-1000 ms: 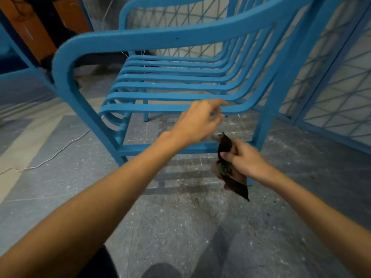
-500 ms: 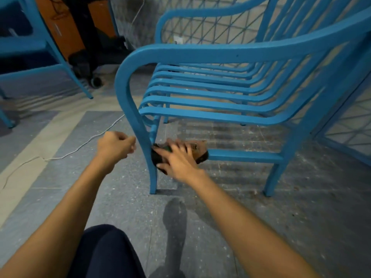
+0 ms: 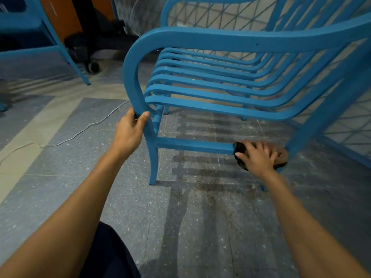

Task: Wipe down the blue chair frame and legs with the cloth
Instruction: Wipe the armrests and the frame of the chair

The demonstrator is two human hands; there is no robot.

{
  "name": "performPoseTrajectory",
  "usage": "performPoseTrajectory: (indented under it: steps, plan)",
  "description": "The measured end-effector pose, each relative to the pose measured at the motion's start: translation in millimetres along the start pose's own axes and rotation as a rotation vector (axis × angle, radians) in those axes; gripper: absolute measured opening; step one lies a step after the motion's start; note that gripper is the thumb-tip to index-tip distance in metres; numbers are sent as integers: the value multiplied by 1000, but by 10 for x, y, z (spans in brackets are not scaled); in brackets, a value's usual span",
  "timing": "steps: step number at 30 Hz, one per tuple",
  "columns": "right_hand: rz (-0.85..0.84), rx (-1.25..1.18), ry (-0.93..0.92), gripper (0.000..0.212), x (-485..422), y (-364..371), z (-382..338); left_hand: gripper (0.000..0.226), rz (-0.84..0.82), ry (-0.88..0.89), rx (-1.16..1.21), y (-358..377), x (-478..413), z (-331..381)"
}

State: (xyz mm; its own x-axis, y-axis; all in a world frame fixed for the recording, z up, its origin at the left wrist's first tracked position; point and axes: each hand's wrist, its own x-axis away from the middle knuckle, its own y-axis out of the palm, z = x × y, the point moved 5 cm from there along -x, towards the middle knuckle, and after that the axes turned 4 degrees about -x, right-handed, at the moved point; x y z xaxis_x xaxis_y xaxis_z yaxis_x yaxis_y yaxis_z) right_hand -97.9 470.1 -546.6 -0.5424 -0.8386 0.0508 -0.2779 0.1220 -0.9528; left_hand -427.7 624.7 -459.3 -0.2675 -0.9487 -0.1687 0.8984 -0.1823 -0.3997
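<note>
A blue slatted chair stands side-on in front of me on a speckled grey floor. My left hand grips its near front leg, just below the curve of the armrest. My right hand presses a dark brownish cloth against the right end of the low side rail, close to the rear leg. Its fingers are spread over the cloth, and part of the cloth is hidden under the hand.
A white cable runs across the floor at left. A second piece of blue furniture and a black wheeled chair base stand at the back left. A blue mesh panel rises at right. My dark-clothed knee is at the bottom.
My right hand slid the cloth along the low rail from the front leg to the rear end. My left hand, a loose fist before, now grips the front leg.
</note>
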Motion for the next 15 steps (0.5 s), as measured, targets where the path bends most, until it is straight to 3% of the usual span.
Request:
performPoseTrajectory:
  steps: [2,4,7,9,11,15]
  plan:
    - [-38,-39,-33,47,38,56,-410,26,16,15,17,-1,1,-7]
    - [-87,-49,-182,51,183,206,-1015,23,25,22,28,13,22,-18]
    - [-52,-53,-436,53,462,458,-1792,22,40,33,26,33,63,-25]
    - [1,-27,-483,54,482,500,-1854,24,56,42,11,47,68,-27]
    - [43,-1,-421,60,398,422,-1551,27,58,44,-3,74,75,-5]
    - [87,-44,-70,62,193,131,-339,29,74,35,-15,119,128,38]
